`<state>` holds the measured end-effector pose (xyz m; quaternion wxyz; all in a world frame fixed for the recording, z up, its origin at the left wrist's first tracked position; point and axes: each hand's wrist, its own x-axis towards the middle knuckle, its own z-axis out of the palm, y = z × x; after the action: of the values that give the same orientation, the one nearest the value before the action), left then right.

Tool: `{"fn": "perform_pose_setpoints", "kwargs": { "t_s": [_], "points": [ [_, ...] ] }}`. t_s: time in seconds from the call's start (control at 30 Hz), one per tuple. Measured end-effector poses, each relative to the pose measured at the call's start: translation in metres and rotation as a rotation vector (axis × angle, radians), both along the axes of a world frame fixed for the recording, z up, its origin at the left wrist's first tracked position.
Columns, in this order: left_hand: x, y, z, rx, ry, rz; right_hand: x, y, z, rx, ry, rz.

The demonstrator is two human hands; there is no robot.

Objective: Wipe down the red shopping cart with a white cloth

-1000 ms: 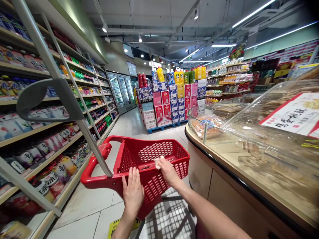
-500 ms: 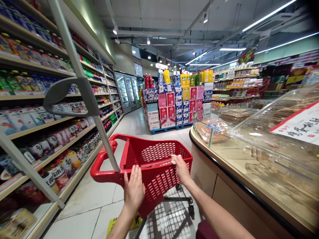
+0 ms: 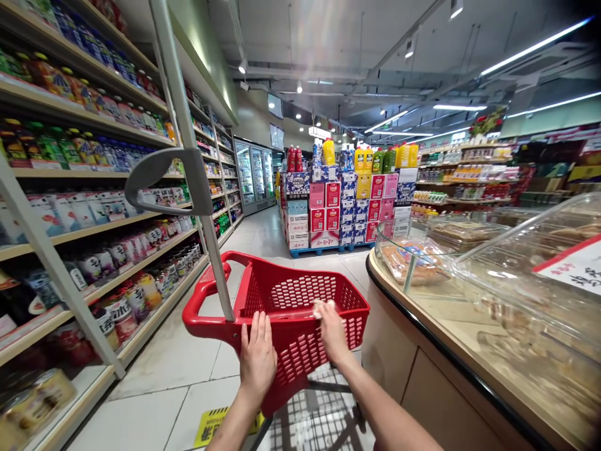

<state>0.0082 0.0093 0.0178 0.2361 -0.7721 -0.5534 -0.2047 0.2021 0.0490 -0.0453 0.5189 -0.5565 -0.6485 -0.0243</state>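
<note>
A red plastic shopping cart basket (image 3: 295,357) with slotted sides stands in front of me. My left hand (image 3: 258,357) lies with fingers stretched out against the basket's near side, fingertips at the rim. My right hand (image 3: 332,332) is closed on a crumpled white tissue (image 3: 323,308) at the near rim, right of my left hand. Most of the tissue is hidden by the fingers. From the cart's left end rises a grey pole (image 3: 216,263) with a grey plastic loop (image 3: 201,181) on it.
Shelves of bottles and packs (image 3: 107,216) line the left side. A curved counter (image 3: 389,326) with glass panels and packaged food stands close on the right. Ahead is a stack of drink cartons (image 3: 342,216) on blue pallets. A yellow floor sign (image 3: 211,426) lies below.
My right hand has slid left along the near rim with the tissue. My left hand stays at about the same spot on the basket. The view has turned slightly left.
</note>
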Motion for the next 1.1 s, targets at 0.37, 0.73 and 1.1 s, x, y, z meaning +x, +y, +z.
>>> {"fn": "perform_pose_setpoints", "kwargs": {
  "t_s": [0.37, 0.73, 1.1],
  "points": [
    [-0.004, -0.001, -0.004, -0.007, -0.043, -0.003, -0.018, -0.005, 0.000, 0.041, -0.002, 0.092],
    [-0.008, -0.002, -0.008, -0.026, -0.069, -0.042, 0.034, -0.045, -0.052, -0.005, -0.044, 0.018],
    [-0.010, -0.001, -0.003, -0.005, -0.100, -0.049, 0.089, -0.041, -0.057, -0.064, -0.100, -0.101]
  ]
}}
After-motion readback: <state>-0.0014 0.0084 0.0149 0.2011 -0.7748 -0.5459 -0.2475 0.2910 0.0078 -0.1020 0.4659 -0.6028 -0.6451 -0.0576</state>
